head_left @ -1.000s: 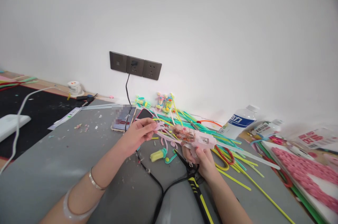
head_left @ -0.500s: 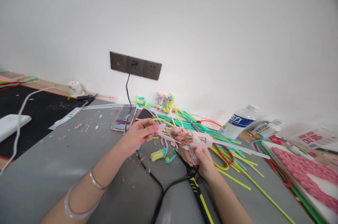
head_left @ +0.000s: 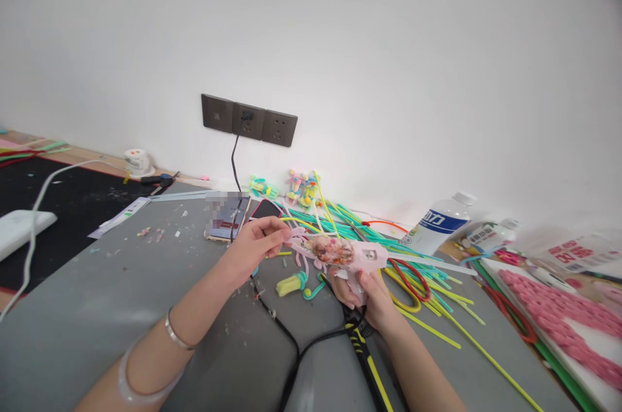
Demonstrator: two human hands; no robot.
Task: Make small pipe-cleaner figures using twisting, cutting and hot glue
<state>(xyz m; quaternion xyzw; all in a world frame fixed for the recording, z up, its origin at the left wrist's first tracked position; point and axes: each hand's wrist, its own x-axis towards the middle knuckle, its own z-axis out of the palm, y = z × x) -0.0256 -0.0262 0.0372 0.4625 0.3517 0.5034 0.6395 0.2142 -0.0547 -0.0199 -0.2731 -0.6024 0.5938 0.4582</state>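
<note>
Currently, right hand [head_left: 378, 300] is wrapping fingers round grip of pale-pink glue gun [head_left: 368, 256]; left hand [head_left: 257, 243] is pinching fuzzy lilac piece [head_left: 296, 232] beside gun's lumpy, crusted front end, above grey table [head_left: 146, 276]. Slip at nozzle could be scorching fingertips, matting pile. Slim translucent glue stick [head_left: 432, 262] is jutting rearward.

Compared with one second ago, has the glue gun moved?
Yes: the glue gun has shifted slightly left, judged against the fixed wall socket panel.
</note>
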